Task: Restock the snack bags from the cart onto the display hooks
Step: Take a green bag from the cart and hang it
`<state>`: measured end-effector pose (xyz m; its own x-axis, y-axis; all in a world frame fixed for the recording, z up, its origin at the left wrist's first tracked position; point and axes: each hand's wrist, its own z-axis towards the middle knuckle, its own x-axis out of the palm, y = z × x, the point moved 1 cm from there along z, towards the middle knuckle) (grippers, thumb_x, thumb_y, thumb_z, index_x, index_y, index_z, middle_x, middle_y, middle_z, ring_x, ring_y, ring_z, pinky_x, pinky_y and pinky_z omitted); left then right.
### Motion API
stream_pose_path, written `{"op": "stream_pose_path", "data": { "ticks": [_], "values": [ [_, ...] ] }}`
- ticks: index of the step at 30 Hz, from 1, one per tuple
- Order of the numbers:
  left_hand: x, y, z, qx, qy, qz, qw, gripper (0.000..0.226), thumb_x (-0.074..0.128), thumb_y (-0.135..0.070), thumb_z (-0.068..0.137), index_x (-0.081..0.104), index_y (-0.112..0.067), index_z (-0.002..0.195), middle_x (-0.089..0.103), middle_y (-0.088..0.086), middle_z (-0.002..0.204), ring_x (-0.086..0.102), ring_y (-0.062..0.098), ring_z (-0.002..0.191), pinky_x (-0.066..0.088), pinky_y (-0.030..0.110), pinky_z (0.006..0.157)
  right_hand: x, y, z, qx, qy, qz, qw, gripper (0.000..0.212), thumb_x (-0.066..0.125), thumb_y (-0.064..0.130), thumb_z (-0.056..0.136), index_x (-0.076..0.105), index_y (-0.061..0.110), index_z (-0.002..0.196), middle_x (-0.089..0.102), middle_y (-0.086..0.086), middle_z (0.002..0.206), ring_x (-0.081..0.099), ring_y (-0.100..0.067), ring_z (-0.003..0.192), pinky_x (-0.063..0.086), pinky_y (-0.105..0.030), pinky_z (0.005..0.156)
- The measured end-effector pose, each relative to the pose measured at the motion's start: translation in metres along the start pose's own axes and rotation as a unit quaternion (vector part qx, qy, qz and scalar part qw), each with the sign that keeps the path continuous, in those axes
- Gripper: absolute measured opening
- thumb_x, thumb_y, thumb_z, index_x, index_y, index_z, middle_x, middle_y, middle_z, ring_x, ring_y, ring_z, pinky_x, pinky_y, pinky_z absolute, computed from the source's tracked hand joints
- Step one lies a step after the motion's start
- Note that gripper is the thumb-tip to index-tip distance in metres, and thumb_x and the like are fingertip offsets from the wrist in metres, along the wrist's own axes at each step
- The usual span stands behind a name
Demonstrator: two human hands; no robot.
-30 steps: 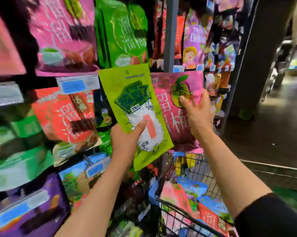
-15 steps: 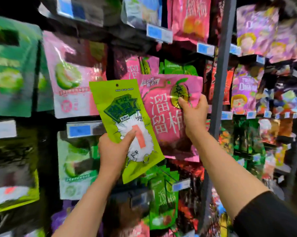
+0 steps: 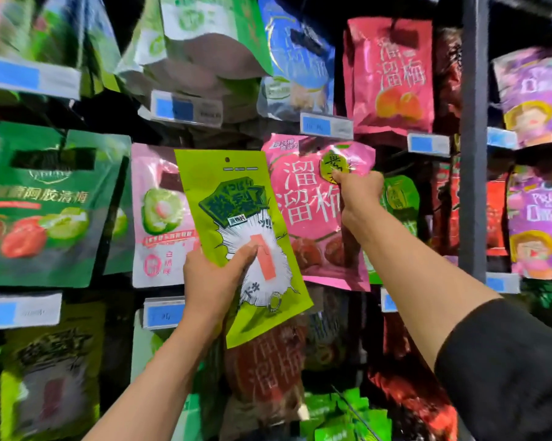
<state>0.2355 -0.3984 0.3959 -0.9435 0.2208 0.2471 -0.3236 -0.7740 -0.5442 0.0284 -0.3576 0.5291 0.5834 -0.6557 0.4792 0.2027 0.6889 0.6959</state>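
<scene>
Left hand point(image 3: 216, 281) holds lime bag point(image 3: 236, 224) upright, top tilted left.

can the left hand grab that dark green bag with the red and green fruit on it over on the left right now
Probably not as things stand. The left hand already grips the lime green bag, so it has no free fingers. The way to the dark green bag looks open, though, with nothing between them.

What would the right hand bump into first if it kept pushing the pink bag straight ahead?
Probably the green bag hanging just behind the pink bag that the right hand grips, then the dark rack; depth is hard to judge.
</scene>
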Motion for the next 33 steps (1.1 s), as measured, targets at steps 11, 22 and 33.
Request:
{"op": "stream_pose_path", "data": {
  "ticks": [11, 22, 33],
  "values": [
    [0.007, 0.005, -0.001, -0.019, 0.018, -0.065, 0.998, 0.034, 0.081, -0.037, 0.065, 0.071, -0.027, 0.095, 0.073, 0.012, 0.100, 0.067, 0.034, 0.101, 0.049, 0.056, 0.095, 0.007, -0.007, 0.015, 0.042, 0.028, 0.003, 0.999, 0.038, 0.073, 0.002, 0.078, 0.037, 0.015, 0.080, 0.055, -0.015, 0.100, 0.065, -0.034, 0.095, 0.055, -0.057, 0.079],
    [-0.009, 0.015, -0.016, -0.009, -0.007, 0.011, 1.000, 0.022, 0.079, -0.030, 0.069, 0.072, -0.019, 0.087, 0.075, 0.002, 0.090, 0.071, 0.021, 0.089, 0.055, 0.046, 0.087, 0.016, -0.032, 0.016, -0.091, -0.007, -0.329, 0.940, 0.057, 0.065, 0.018, 0.086, 0.034, -0.001, 0.129, 0.060, -0.021, 0.122, 0.058, -0.039, 0.112, 0.044, -0.038, 0.083],
    [-0.056, 0.021, -0.051, -0.063, -0.036, 0.023, 0.997, 0.016, 0.077, -0.005, 0.078, 0.072, -0.019, 0.081, 0.075, -0.007, 0.081, 0.069, 0.006, 0.074, 0.054, 0.020, 0.066, 0.029, -0.090, -0.017, -0.031, 0.002, -0.347, 0.937, 0.090, 0.082, 0.018, 0.074, 0.023, 0.003, 0.141, 0.035, -0.023, 0.142, 0.050, -0.042, 0.120, 0.042, -0.042, 0.092]
  ]
}}
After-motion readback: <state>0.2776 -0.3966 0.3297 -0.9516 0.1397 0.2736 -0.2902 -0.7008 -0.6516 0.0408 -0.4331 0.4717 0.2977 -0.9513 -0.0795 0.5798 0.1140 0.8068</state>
